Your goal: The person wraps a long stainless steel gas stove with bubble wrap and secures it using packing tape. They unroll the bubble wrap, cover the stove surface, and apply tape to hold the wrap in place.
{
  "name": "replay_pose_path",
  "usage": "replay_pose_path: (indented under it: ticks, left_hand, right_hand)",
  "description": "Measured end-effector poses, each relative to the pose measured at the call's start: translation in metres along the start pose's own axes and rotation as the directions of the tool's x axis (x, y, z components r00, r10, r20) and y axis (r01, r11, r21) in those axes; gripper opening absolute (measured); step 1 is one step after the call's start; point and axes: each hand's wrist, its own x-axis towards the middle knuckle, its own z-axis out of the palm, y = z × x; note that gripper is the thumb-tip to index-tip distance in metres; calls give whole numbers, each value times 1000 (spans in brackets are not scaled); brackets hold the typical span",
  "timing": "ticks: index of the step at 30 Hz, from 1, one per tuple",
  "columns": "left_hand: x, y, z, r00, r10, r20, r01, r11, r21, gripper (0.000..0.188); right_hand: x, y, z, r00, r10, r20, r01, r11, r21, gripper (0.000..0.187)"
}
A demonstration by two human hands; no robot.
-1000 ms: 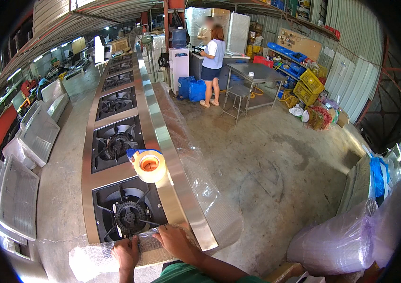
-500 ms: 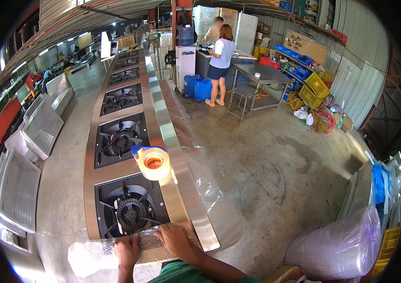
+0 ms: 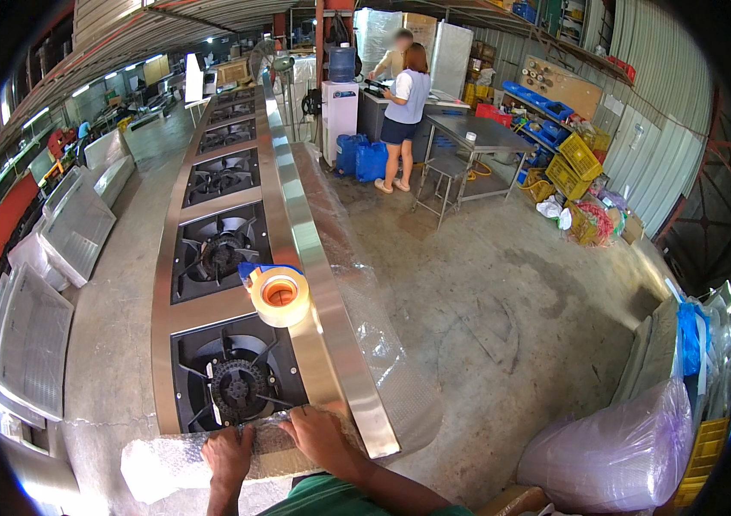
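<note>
A long stainless-steel stove unit (image 3: 297,232) with several black gas burners runs away from me. Its near end is covered by clear bubble wrap (image 3: 168,460). My left hand (image 3: 228,456) presses flat on the wrap near the end's left side. My right hand (image 3: 322,439) lies on the wrap at the near right corner, fingers spread over it. A roll of clear tape on a blue dispenser (image 3: 278,294) sits on the steel rail between two burners, beyond both hands. Clear plastic film (image 3: 383,344) hangs down the unit's right side.
Steel trays and panels (image 3: 56,258) lie on the floor to the left. Two people (image 3: 404,112) stand at a steel table far ahead. A filled clear plastic bag (image 3: 623,447) sits at the lower right. Yellow and blue crates (image 3: 572,155) line the right wall.
My view has shifted slightly; both hands stay on the bubble wrap at the near end, the right hand spreading a little further over it. The tape roll has not moved.
</note>
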Motion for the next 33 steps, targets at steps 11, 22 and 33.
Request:
replay_pose_path:
  ticks: [11, 22, 33]
  left_hand:
    - [3, -2, 3, 999, -3, 54, -3, 995, 98, 43]
    - [2, 0, 4, 998, -7, 68, 2, 997, 71, 36]
    - [-3, 1, 14, 995, 52, -88, -47, 997, 63, 28]
  right_hand:
    - [3, -6, -8, 1000, -1, -12, 1, 1000, 3, 34]
    - [0, -3, 2, 997, 71, 39, -71, 997, -13, 33]
    - [2, -8, -6, 991, 81, 103, -79, 996, -31, 34]
